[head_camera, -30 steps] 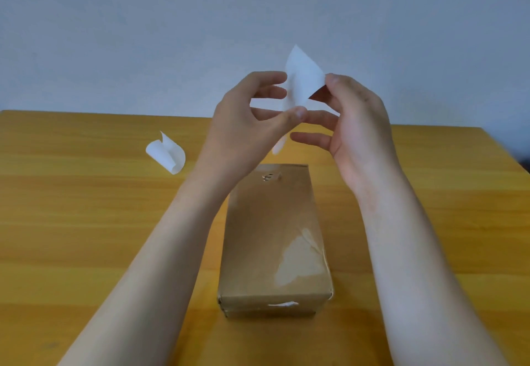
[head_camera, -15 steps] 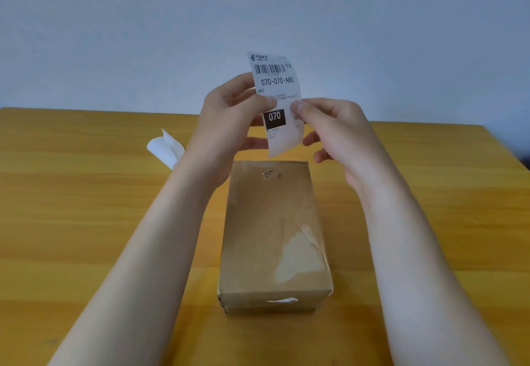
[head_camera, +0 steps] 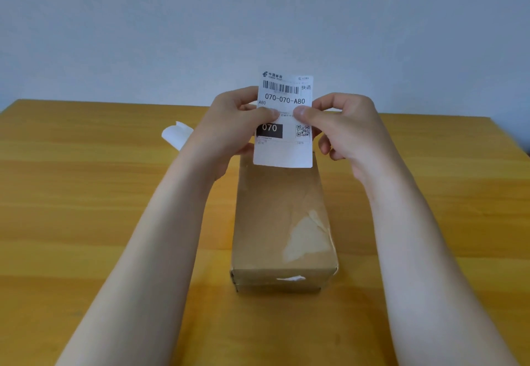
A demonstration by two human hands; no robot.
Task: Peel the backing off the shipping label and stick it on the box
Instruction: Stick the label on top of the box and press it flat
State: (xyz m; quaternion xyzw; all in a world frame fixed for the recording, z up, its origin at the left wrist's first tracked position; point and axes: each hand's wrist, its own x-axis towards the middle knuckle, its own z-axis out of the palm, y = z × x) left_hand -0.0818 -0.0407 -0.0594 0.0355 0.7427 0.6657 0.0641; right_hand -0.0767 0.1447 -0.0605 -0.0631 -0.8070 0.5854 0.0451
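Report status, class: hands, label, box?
Left hand and right hand pinch label, print facing camera. Box bare. Curled backing lies clear.

Pretty soft, even daylight in here, nothing harsh. The worktop [head_camera: 86,193] only picks up faint shadows under the arms and around the box [head_camera: 282,222]. No real glare. Wide lens bends the worktop's far edge a bit, and the whole picture looks slightly soft.
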